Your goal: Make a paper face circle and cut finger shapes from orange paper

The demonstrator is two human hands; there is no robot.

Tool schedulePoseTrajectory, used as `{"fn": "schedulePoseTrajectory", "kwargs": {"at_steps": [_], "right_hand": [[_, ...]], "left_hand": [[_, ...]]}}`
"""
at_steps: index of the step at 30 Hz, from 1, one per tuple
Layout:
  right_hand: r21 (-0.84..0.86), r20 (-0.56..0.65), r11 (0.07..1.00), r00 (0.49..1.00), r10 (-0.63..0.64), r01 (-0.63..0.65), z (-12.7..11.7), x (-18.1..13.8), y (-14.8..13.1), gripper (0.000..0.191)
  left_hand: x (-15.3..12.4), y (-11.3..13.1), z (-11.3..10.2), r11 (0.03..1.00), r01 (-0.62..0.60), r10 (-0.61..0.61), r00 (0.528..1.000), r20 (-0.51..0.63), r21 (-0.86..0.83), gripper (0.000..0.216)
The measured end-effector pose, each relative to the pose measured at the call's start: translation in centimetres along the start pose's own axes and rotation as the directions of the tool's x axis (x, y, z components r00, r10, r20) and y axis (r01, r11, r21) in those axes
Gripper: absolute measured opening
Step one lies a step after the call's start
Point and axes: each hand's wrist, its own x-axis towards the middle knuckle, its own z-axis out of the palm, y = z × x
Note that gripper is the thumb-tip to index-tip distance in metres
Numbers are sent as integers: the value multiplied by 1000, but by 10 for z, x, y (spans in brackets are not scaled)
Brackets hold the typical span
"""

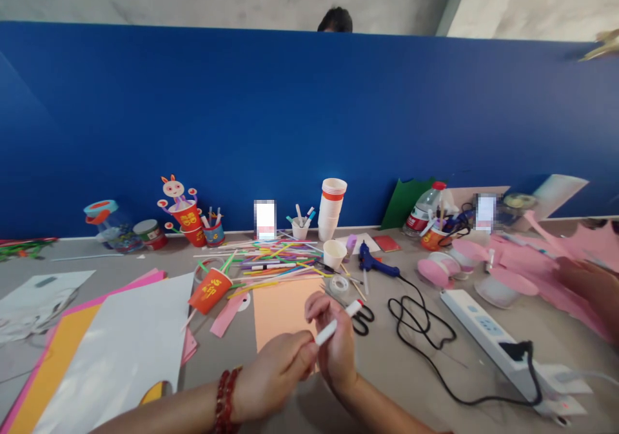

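Note:
Both of my hands meet low in the middle of the head view, above a peach paper sheet [285,308]. My right hand [333,344] is closed around a white marker [338,323], which points up and to the right. My left hand [275,376], with a red bead bracelet at the wrist, pinches the marker's lower end. Black-handled scissors [362,321] lie just right of my right hand. A roll of clear tape [339,285] sits beyond them.
Coloured straws [271,260], paper cups [332,211], a blue glue gun [374,263] with black cord, a white power strip [488,331], paper sheets [120,344] at left, pink cut-outs [532,260] at right. Another person's hand [592,292] at far right. Blue partition [309,124] behind; a head above it.

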Motion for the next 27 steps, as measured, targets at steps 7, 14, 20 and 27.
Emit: {"fn": "schedulePoseTrajectory", "kwargs": {"at_steps": [7,14,20,27], "right_hand": [[46,-29,993,993,111,-110,15,6,-5,41],[-88,-38,986,990,137,-140,-5,11,9,44],[-705,86,706,980,179,-67,-87,28,-4,34],[-952,276,-89,946,167,293,-145,25,-43,21]], "left_hand": [[7,-13,16,998,-26,18,989,-149,-55,46],[24,-20,-7,962,-49,81,991,-111,270,47],[75,-58,-78,680,257,45,920,-389,687,36],[131,-92,-109,583,210,156,919,-362,785,28]]}}
